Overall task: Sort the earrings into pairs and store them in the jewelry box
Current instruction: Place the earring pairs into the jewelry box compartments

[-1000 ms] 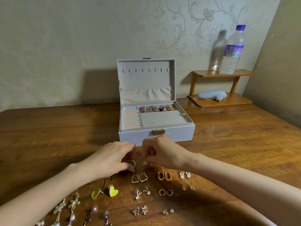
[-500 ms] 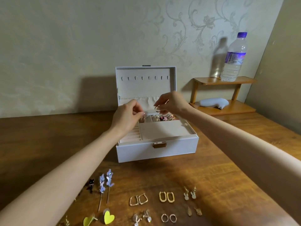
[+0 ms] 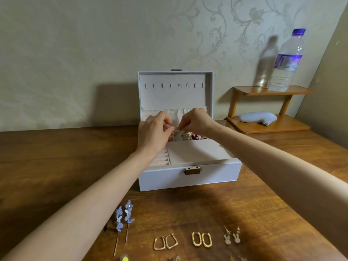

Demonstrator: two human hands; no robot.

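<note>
A pale grey jewelry box (image 3: 190,178) stands open on the wooden table, lid upright against the wall. Its back row of compartments holds several small earrings (image 3: 188,136). My left hand (image 3: 153,131) and my right hand (image 3: 195,122) meet over that back row, fingertips pinched together on something tiny; what they pinch is too small to make out. On the table near me lie paired earrings: blue flower drops (image 3: 124,217), angular gold hoops (image 3: 165,242), oval gold hoops (image 3: 201,239) and bunny studs (image 3: 232,236).
A small wooden shelf (image 3: 271,127) stands at the back right, with a water bottle (image 3: 286,61) on top and a pale grey object (image 3: 258,117) below. A side wall closes in on the right. More earrings peek in at the bottom edge.
Both hands rose from the earring rows on the table to the box's back compartments, then sank lower into them. The view tilted up, so fewer table earrings show.
</note>
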